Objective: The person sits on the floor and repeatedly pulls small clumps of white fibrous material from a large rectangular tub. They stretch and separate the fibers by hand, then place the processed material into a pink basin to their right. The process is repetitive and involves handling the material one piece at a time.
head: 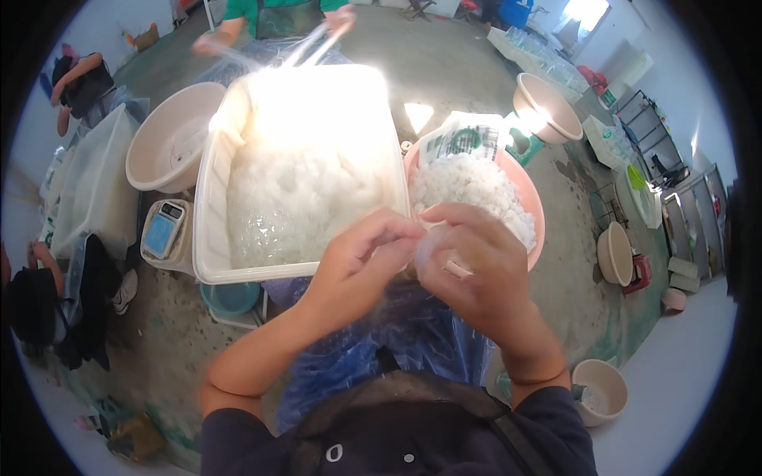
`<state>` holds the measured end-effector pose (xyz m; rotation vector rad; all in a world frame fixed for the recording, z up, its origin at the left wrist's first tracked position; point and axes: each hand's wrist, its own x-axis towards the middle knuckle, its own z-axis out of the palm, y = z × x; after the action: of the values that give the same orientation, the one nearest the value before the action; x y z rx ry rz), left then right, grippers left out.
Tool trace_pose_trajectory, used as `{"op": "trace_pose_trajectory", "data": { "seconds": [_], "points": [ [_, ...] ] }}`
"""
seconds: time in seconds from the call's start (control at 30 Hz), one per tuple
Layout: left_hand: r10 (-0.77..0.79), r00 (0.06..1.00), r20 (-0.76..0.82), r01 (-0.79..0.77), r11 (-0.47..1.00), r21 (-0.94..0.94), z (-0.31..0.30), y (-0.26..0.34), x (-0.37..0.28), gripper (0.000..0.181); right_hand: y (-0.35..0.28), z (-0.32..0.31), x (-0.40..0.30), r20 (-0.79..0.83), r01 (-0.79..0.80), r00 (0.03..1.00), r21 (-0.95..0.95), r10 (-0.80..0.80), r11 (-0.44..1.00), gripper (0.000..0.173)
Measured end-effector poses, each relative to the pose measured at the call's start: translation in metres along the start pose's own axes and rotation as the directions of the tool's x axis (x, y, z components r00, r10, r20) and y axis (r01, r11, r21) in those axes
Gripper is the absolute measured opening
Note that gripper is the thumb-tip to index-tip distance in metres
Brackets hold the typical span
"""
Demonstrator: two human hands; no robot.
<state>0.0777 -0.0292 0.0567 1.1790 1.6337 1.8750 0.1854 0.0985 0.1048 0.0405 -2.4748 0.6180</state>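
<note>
My left hand and my right hand meet between a large white plastic tub and a pink basin. A small translucent whitish piece is pinched between the fingers of both hands; what it is cannot be told. The white tub holds a pale, wet, whitish mass in liquid, its far part lost in glare. The pink basin is heaped with white translucent lumps, and a printed plastic bag lies at its far side. My right hand partly covers the basin's near edge.
Left of the tub are a beige basin and a digital scale. A teal basin sits below the tub's near edge. Across the tub a co-worker handles pale strands; other people sit at far left. Another beige basin stands at right.
</note>
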Motion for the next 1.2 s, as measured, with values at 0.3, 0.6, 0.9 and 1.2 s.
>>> {"op": "trace_pose_trajectory", "data": {
  "seconds": [0.3, 0.6, 0.9, 1.2],
  "points": [
    [0.365, 0.879, 0.307, -0.476, 0.634, 0.609, 0.033, -0.071, 0.001, 0.009, 0.076, 0.036, -0.031, 0.228, -0.243, 0.768, 0.968, 0.598, -0.057, 0.014],
    [-0.060, 0.968, 0.245, 0.243, 0.477, -0.844, 0.028, -0.016, 0.077, 0.026, 0.110, 0.096, -0.015, -0.058, -0.408, 0.844, 0.577, 0.534, 0.708, 0.022],
    [-0.586, 0.748, -0.311, 0.287, 0.708, -0.645, 0.060, -0.085, 0.008, 0.019, 0.100, 0.070, -0.017, -0.413, 0.009, 0.907, -0.187, -0.086, 0.982, 0.003],
    [-0.238, 0.904, 0.355, 0.413, 0.272, -0.869, 0.050, -0.078, 0.004, 0.020, 0.074, 0.074, -0.036, 0.009, -0.354, 0.698, 0.873, 0.716, 0.335, 0.012]
  ]
}}
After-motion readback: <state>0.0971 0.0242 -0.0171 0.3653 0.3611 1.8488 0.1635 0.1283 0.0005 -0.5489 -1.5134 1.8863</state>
